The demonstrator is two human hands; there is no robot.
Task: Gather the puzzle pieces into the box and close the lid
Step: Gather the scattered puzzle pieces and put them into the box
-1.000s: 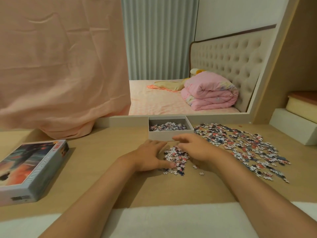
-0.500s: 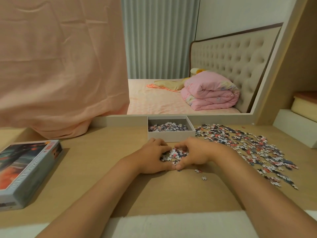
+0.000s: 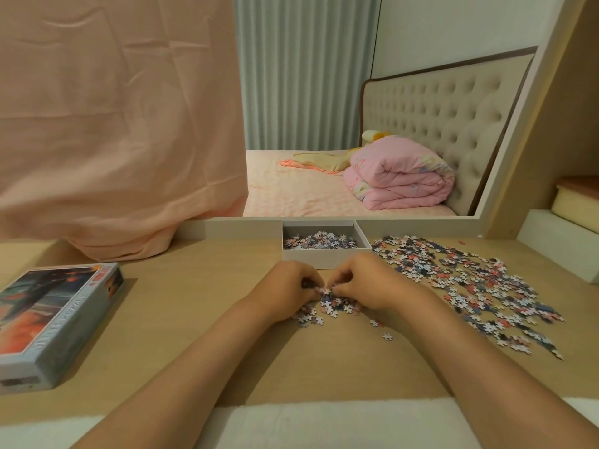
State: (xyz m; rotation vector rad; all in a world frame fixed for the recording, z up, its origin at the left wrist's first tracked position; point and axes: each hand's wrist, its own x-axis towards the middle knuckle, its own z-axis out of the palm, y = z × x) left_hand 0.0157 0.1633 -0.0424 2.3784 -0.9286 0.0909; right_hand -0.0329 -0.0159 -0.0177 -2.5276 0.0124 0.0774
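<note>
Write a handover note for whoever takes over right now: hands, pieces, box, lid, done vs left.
Left hand and right hand: fingers curled together, pinching up a small clump of pieces just in front of the white box.
Done: the box holds a shallow layer of pieces.
Left: this clump, a few strays, and the big spread to the right.
Lid lies at far left, picture side up, not yet on.

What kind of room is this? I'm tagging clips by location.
Most likely a bedroom: a bed with a tufted headboard and folded pink quilt shows beyond the wooden desk.
</note>
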